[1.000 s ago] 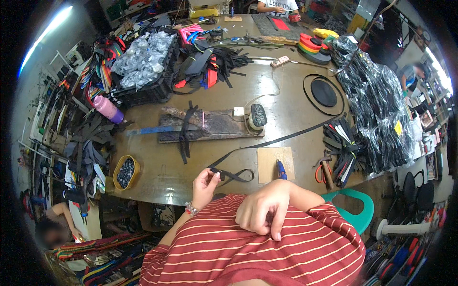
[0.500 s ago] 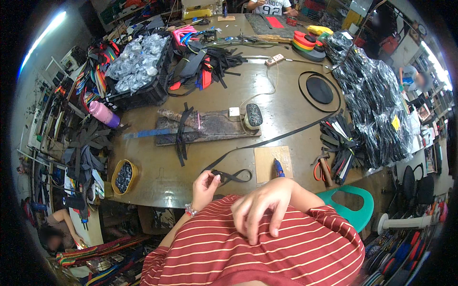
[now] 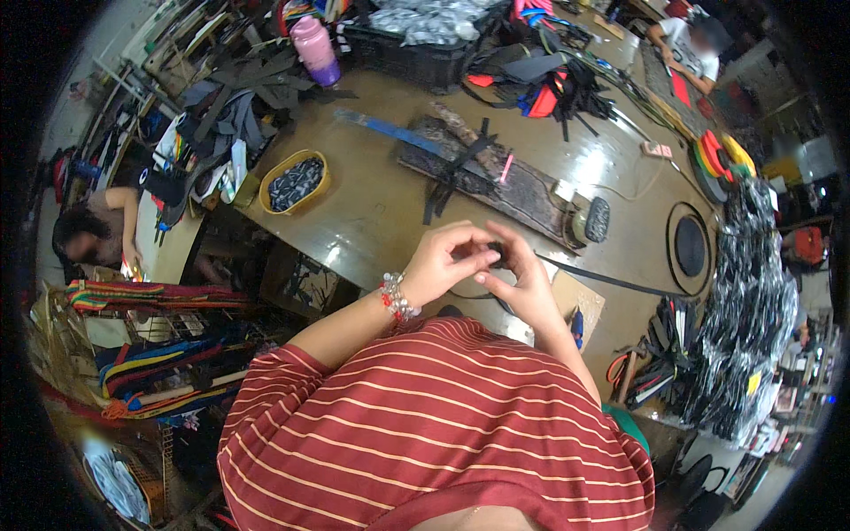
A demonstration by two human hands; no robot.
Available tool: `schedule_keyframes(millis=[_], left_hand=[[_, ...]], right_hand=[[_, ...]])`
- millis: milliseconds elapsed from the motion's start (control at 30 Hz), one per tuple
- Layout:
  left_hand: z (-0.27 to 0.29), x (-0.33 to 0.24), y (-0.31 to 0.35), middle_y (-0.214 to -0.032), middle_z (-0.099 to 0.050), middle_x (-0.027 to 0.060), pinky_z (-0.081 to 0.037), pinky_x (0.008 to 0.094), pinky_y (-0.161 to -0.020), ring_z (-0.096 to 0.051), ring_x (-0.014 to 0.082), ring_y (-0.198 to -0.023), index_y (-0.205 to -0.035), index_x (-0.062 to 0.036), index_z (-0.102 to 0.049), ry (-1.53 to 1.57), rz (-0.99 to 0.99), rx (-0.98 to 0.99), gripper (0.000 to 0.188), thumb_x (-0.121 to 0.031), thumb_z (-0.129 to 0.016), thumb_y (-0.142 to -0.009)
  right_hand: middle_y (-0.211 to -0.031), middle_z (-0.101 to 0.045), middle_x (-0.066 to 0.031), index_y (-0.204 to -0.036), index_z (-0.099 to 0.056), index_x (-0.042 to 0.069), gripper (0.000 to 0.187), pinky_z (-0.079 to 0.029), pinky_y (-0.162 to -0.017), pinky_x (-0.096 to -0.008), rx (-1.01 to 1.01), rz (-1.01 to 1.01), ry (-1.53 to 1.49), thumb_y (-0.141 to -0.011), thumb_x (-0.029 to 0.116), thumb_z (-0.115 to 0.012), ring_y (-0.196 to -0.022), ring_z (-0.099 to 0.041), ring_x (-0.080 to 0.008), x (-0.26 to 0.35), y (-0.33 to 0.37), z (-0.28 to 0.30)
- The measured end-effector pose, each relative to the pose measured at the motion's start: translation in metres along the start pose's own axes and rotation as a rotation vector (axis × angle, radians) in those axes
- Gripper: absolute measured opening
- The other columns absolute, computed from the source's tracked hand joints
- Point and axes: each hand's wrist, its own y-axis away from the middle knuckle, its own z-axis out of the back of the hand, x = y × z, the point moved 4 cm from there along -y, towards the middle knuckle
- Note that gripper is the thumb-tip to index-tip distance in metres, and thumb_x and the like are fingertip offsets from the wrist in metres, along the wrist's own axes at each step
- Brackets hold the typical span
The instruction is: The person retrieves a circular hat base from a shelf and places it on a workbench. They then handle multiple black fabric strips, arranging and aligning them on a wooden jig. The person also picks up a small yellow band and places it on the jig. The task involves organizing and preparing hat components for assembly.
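My left hand (image 3: 447, 261) and my right hand (image 3: 529, 276) meet above the near table edge, with fingers and thumbs closed around a small dark end of a black strap (image 3: 611, 280). What exactly sits at that end is mostly hidden by the fingers. A loop of the strap shows partly below my hands, and a long stretch runs right toward a black roll (image 3: 690, 244). Just right of my right forearm, a blue-handled tool (image 3: 577, 327) lies on a piece of cardboard (image 3: 591, 294). A yellow basket (image 3: 282, 207) of small dark pieces stands to the left.
Beyond my hands lies a worn board (image 3: 531, 202) with black strips across it. A hammer (image 3: 627, 379), orange-handled pliers (image 3: 616, 366) and strap bundles (image 3: 666, 350) are at the right, beside plastic-wrapped stacks (image 3: 748, 310). A pink-purple bottle (image 3: 315, 51) stands far left. Co-workers sit left and far right.
My view has swung left. My right hand, empty by my shirt before, has come up to the strap end in my left hand, and both now grip there.
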Motion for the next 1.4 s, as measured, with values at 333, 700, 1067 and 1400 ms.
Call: schedule_keyframes(millis=[333, 700, 1067, 1400], left_hand=[[0.191, 0.169, -0.063, -0.076, -0.054, -0.0031, -0.045, 0.0219, -0.064, -0.051, 0.0079, -0.072, -0.078, -0.0119, -0.052, 0.656, 0.568, -0.754, 0.015, -0.014, -0.066, -0.075], [0.261, 0.298, -0.114, -0.079, -0.056, 0.0061, -0.052, 0.0293, -0.063, -0.055, 0.0152, -0.072, -0.078, -0.0048, -0.051, 0.796, 0.622, -0.943, 0.016, -0.003, -0.065, -0.072], [0.269, 0.301, -0.113, -0.091, -0.053, 0.0074, -0.047, 0.0328, -0.074, -0.053, 0.0186, -0.085, -0.099, -0.0082, -0.039, 0.858, 0.672, -0.893, 0.038, -0.001, -0.065, -0.072], [0.075, 0.152, -0.093, -0.085, -0.057, 0.0005, -0.046, 0.0210, -0.058, -0.053, 0.0075, -0.068, -0.091, -0.0074, -0.053, 0.764, 0.453, -0.167, 0.017, -0.017, -0.061, -0.080]], right_hand=[[-0.055, -0.048, 0.0010, -0.081, -0.057, -0.004, 0.016, -0.031, -0.042, -0.0205, 0.052, -0.190, 0.538, -0.078, 0.011, -0.061, -0.048, -0.040, -0.0037, -0.013, -0.072, 0.060], [-0.054, -0.052, -0.0109, -0.075, -0.059, -0.003, 0.027, -0.037, -0.049, -0.0308, -0.251, -0.309, 0.770, -0.072, 0.023, -0.065, -0.049, -0.045, -0.0152, -0.125, -0.145, 0.121], [-0.055, -0.053, -0.0075, -0.076, -0.061, -0.001, 0.025, -0.038, -0.050, -0.0291, -0.342, -0.497, 0.518, -0.074, 0.023, -0.064, -0.050, -0.047, -0.0129, -0.185, -0.114, 0.112], [-0.063, -0.054, 0.0045, -0.074, -0.058, 0.002, 0.013, -0.035, -0.052, -0.0173, -0.443, -0.207, -0.049, -0.080, 0.014, -0.060, -0.058, -0.044, -0.0020, -0.084, -0.143, 0.000]])
